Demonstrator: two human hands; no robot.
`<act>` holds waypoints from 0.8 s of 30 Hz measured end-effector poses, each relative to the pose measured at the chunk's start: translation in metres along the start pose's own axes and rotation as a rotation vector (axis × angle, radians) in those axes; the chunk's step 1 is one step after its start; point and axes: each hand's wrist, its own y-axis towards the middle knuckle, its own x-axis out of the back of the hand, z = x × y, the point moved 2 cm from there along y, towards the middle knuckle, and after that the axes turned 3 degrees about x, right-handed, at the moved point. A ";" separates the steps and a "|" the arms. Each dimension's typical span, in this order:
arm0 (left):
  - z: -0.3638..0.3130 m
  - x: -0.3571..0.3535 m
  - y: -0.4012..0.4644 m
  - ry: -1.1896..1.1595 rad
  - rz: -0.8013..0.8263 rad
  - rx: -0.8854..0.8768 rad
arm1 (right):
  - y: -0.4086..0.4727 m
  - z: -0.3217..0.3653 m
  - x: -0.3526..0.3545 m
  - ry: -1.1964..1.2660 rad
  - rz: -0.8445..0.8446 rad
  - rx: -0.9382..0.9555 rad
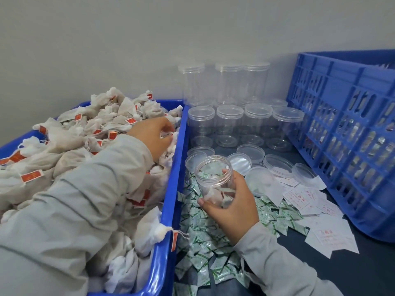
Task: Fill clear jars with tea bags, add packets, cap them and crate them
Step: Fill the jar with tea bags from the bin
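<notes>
Tea bags [70,133] lay heaped in a blue bin [168,189] on the left. The left hand [152,134] was down in the heap, its fingers curled round some bags. Just beside the bin, the right hand [233,201] held an open jar [213,178], with thumb and fingers wrapped round it. A few bags already sat at the bottom, so I think the filling step was under way. Next, the picked bags would need to go up over the bin wall and into the jar's mouth. Green packets [213,242] lay under the jar on the worktop [374,270]. Loose lids [250,152] and empty capped jars [229,122] stood behind. A big blue crate [342,124] waited on the right.
</notes>
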 end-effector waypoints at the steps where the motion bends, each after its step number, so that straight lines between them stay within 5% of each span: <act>1: 0.011 -0.003 0.004 0.145 0.043 0.057 | 0.000 0.001 0.000 0.001 0.007 -0.002; 5: 0.043 -0.013 0.009 0.626 0.432 0.308 | 0.000 0.001 0.000 0.005 0.019 -0.010; 9: 0.044 -0.022 0.006 0.821 0.626 0.275 | 0.000 0.000 0.002 -0.001 0.010 -0.015; 17: 0.045 -0.028 0.008 0.851 0.630 0.239 | 0.000 -0.002 0.001 -0.036 0.051 -0.017; 24: 0.064 -0.029 0.019 0.777 0.462 0.253 | 0.000 -0.001 0.001 -0.066 0.045 0.007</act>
